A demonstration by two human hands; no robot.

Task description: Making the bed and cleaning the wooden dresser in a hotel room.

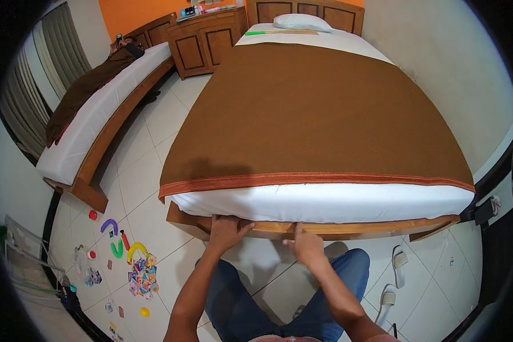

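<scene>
A brown blanket with an orange-red hem lies over a bed in front of me. Below its hem shows the white-sheeted mattress end, resting in a wooden bed frame. My left hand is at the mattress's lower edge, left of the middle, its fingertips hidden between mattress and frame, thumb spread. Farther right, my right hand has its index finger extended to the frame's top edge by the mattress; the other fingers are curled. A white pillow and a bundle of thin sticks with a green end lie at the far end.
On the left, a person lies under a blanket on another bed. A wooden cabinet stands between the beds. Scattered cards and curved toys lie on the tiled floor at left; white sandals lie at right.
</scene>
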